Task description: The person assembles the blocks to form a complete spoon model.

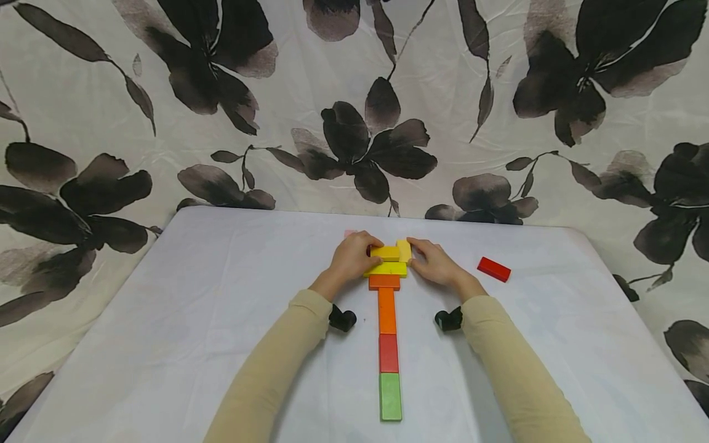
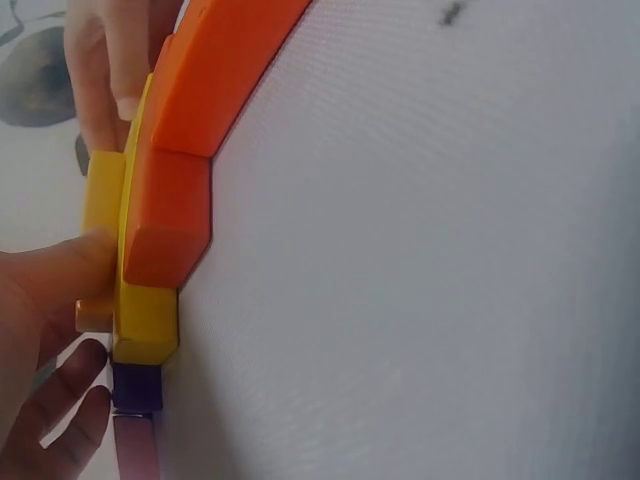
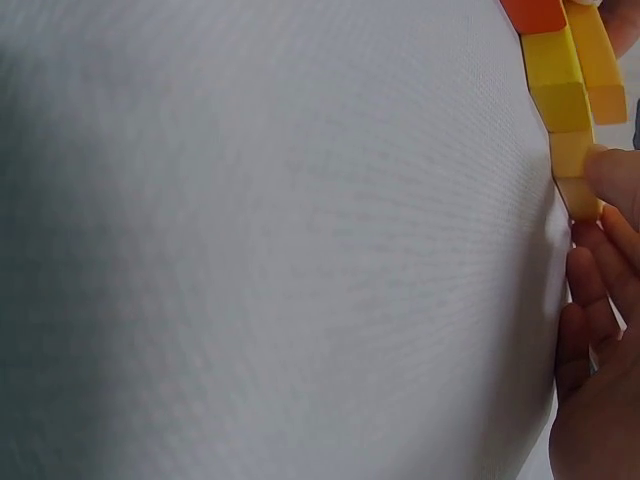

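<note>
A line of wooden blocks lies on the white table, with a green block (image 1: 390,397) nearest, then a red block (image 1: 389,353) and a long orange block (image 1: 387,311). Beyond them, a short orange block (image 1: 384,282) and a bright yellow block (image 1: 386,269) lie crosswise. My left hand (image 1: 354,253) pinches a deeper yellow block (image 1: 384,253) behind these, its thumb on the near side. On the right, my right hand (image 1: 434,261) holds a lengthwise yellow block (image 1: 404,251) between thumb and fingers. A purple block (image 2: 137,388) shows beside my left fingers.
A loose red block (image 1: 493,269) lies to the right of my right hand. A pink block (image 1: 350,233) peeks out behind my left hand. Floral cloth (image 1: 354,147) hangs beyond the table's (image 1: 249,258) far edge. Dark wrist devices (image 1: 342,319) sit under both sleeves.
</note>
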Demonstrator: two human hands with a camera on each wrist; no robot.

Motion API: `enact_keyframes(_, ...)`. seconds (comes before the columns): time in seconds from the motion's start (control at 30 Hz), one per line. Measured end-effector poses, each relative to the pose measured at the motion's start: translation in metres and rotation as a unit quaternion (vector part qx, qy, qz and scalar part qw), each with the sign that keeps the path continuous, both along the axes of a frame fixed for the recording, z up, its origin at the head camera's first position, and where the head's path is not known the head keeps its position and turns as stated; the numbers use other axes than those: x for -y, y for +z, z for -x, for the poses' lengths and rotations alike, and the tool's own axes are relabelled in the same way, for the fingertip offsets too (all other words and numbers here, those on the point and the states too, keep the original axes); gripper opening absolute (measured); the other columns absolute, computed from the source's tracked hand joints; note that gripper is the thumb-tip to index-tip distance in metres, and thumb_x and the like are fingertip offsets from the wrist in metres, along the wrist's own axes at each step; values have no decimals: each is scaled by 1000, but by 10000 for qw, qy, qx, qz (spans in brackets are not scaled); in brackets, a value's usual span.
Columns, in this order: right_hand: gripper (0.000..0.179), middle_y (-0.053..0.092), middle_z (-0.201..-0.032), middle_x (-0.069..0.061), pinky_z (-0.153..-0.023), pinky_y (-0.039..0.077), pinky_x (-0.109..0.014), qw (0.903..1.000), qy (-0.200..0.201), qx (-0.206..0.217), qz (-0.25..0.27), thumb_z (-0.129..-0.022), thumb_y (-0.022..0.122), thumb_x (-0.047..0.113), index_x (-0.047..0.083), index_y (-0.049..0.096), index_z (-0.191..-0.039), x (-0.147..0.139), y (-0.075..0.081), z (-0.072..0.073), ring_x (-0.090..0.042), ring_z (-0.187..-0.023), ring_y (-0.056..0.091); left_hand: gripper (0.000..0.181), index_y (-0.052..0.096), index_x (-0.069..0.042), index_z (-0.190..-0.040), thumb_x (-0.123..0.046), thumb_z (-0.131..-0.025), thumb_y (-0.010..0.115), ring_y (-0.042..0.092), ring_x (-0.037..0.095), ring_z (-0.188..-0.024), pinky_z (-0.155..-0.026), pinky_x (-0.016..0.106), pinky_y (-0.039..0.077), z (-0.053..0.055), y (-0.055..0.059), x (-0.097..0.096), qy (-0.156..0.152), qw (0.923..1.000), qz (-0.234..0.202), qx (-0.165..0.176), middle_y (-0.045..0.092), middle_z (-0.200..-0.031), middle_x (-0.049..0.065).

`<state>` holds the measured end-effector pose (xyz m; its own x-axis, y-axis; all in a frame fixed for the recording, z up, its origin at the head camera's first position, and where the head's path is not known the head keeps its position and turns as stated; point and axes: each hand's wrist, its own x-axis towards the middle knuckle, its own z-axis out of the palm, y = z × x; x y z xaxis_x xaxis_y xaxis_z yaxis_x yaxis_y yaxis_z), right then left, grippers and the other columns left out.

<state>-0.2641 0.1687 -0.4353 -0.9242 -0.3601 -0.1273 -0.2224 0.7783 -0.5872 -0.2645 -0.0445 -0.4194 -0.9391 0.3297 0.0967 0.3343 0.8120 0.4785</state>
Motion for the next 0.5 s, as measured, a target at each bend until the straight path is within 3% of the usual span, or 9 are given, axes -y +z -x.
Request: enact_keyframes(0.5,58,35,-145,-14,-109,24,-50,10000,-13,10,9,-93,50,22,11,26,-145,1,1,-1,-32,-130,33,30,68,-12,-110,-20,-81,70,54,17,-97,-93,32,45,3,-2,-1,-24,9999,-57,95,62,-106,4)
